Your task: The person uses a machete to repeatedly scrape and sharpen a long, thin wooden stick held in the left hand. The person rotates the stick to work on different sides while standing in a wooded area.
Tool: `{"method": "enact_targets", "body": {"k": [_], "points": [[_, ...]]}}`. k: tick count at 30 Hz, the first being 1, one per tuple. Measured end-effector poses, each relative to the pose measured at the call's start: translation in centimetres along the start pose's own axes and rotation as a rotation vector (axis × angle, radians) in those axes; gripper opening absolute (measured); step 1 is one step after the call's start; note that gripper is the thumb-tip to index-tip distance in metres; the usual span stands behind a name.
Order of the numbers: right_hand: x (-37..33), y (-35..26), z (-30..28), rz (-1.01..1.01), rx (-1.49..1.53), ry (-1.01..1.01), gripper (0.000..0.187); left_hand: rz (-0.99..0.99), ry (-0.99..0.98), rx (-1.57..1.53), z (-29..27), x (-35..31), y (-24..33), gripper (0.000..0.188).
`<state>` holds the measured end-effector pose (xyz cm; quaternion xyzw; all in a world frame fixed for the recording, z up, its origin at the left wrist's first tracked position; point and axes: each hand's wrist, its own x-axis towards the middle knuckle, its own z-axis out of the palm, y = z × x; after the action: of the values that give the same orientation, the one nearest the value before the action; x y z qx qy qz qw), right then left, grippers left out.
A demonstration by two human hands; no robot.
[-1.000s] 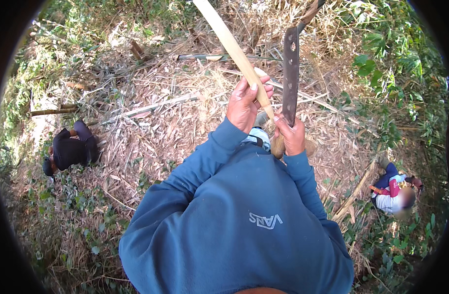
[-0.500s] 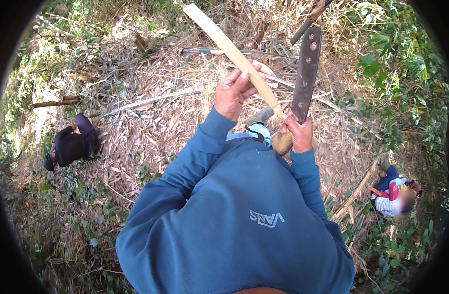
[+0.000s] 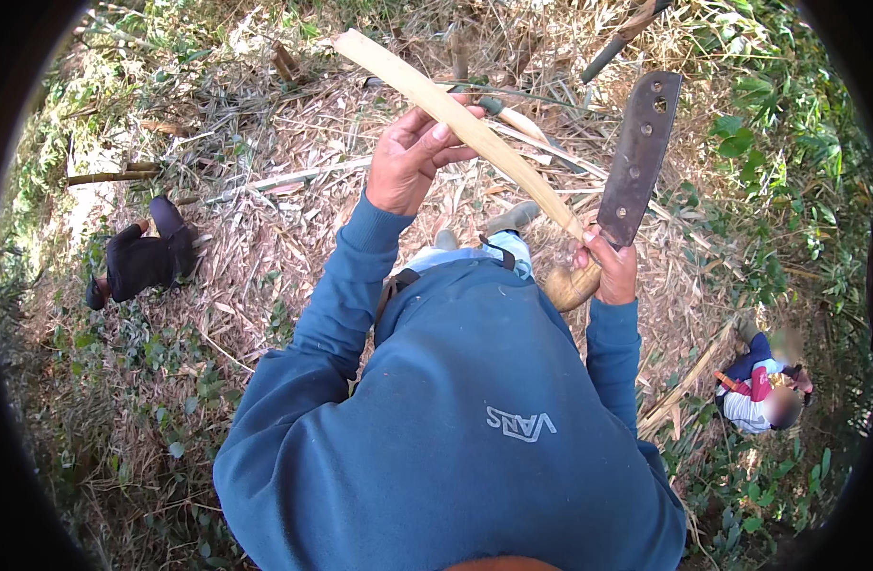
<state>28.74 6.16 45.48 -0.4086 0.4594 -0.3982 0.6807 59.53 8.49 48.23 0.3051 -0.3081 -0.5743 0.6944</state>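
A long, pale strip of split bamboo [image 3: 494, 149] slants across in front of me, its far end up to the left. My left hand [image 3: 419, 157] is closed on the strip, thumb on top and fingers beneath. Its lower end is pinched by the thumb of my right hand [image 3: 613, 269]. That same hand grips a machete by its rounded wooden handle [image 3: 570, 287]. The machete's broad dark blade [image 3: 641, 157], with several holes along it, points up and slightly right, apart from most of the strip.
Dry leaves and cut bamboo pieces [image 3: 303, 178] litter the ground. A dark pole [image 3: 622, 43] lies at the upper right. One person in dark clothes [image 3: 151, 257] is at the left, another [image 3: 760, 385] at the right. Green undergrowth [image 3: 770, 114] borders the area.
My left hand has shifted left, and my right hand right and slightly nearer. The strip now lies flatter, and the machete leans further right.
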Motion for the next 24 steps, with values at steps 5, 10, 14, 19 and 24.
{"method": "enact_targets", "body": {"k": [5,10,14,19,24], "points": [[0.4,-0.3,0.2,-0.003,0.003,0.024,0.011,0.001,0.009,0.001,-0.2,-0.5,0.2,0.049],[0.8,-1.0,0.6,-0.059,-0.010,0.069,0.012,-0.010,0.045,0.022,-0.1,-1.0,0.2,0.049],[1.6,-1.8,-0.5,-0.130,-0.040,0.120,0.010,-0.021,0.073,-0.042,0.0,-1.8,-0.1,0.053],[1.6,-4.3,-1.0,-0.248,-0.085,0.168,0.010,0.052,0.198,-0.098,-0.8,-3.9,0.7,0.052],[3.2,-6.6,-1.8,-0.295,-0.166,0.205,0.011,0.037,0.218,-0.094,-3.0,-4.6,2.5,0.056]]}}
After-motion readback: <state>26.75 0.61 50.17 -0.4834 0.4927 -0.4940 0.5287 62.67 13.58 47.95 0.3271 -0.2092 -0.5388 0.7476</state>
